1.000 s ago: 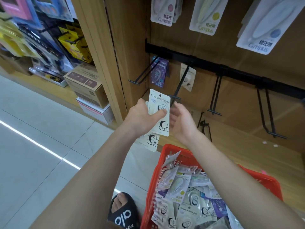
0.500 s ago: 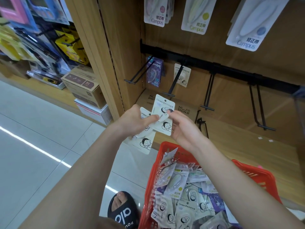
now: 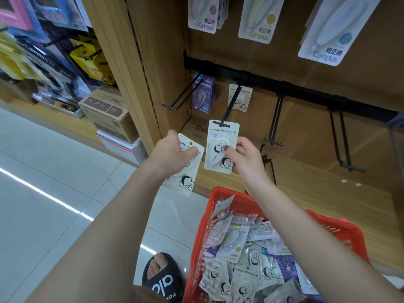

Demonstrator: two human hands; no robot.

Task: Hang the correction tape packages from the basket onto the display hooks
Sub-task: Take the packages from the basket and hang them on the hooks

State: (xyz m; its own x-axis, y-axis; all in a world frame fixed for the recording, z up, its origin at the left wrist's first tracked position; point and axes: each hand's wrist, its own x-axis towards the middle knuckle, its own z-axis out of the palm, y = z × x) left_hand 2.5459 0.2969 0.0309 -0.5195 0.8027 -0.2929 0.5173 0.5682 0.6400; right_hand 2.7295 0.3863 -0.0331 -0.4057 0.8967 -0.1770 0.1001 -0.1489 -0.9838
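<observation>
My right hand (image 3: 242,156) pinches a white correction tape package (image 3: 218,147) with cartoon figures; its top edge sits at the tip of a black display hook (image 3: 231,106). One matching package (image 3: 240,97) hangs at the back of that hook. My left hand (image 3: 175,154) grips a small stack of the same packages (image 3: 185,176), held lower and to the left. Below them the red basket (image 3: 202,232) is full of several mixed correction tape packages (image 3: 238,259).
A purple package (image 3: 203,95) hangs on the hook (image 3: 181,97) to the left. Bare hooks (image 3: 274,123) (image 3: 345,145) stick out to the right. Larger Campus packs (image 3: 325,31) hang above. Cardboard boxes (image 3: 107,112) stand left of the wooden post. My sandalled foot (image 3: 161,278) is beside the basket.
My right hand took one package from the left hand's stack and raised it to the hook tip. The left hand dropped slightly left with the remaining packages.
</observation>
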